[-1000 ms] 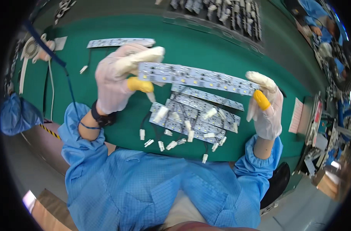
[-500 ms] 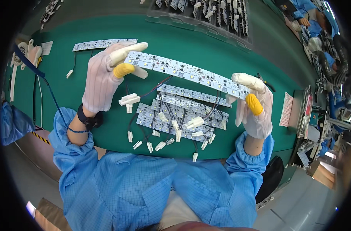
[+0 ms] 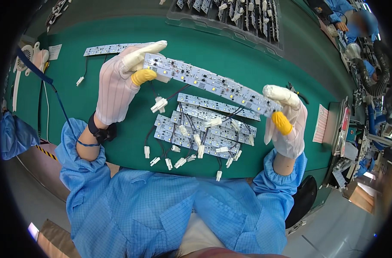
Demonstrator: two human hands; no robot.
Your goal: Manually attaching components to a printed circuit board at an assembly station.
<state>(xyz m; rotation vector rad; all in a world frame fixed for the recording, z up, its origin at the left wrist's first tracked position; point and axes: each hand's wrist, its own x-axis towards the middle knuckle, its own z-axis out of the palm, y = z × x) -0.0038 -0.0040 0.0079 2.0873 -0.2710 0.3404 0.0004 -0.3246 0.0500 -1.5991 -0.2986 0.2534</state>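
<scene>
A long white LED circuit board (image 3: 209,83) is stretched between my two gloved hands above the green mat, its right end lower. My left hand (image 3: 123,77) pinches the left end, with a yellow cover on the thumb. At the other end my right hand (image 3: 286,116) grips it the same way. Wires with white connectors (image 3: 159,104) dangle from the held board. Beneath it lies a stack of similar LED boards (image 3: 196,124), with several wired connectors spread along the near side. Another LED board (image 3: 105,49) lies behind my left hand, its lead hanging leftward.
A clear plastic tray (image 3: 226,26) full of upright boards stands at the far side. Black-handled pliers (image 3: 297,92) lie beyond my right hand. A small white fan (image 3: 26,60) sits at the left. A blue cord (image 3: 60,101) runs to my left wrist. Other people work at far right.
The held board has tilted slightly, its right end dropping a little, and its dangling connectors have swung. Both hands keep their hold on it.
</scene>
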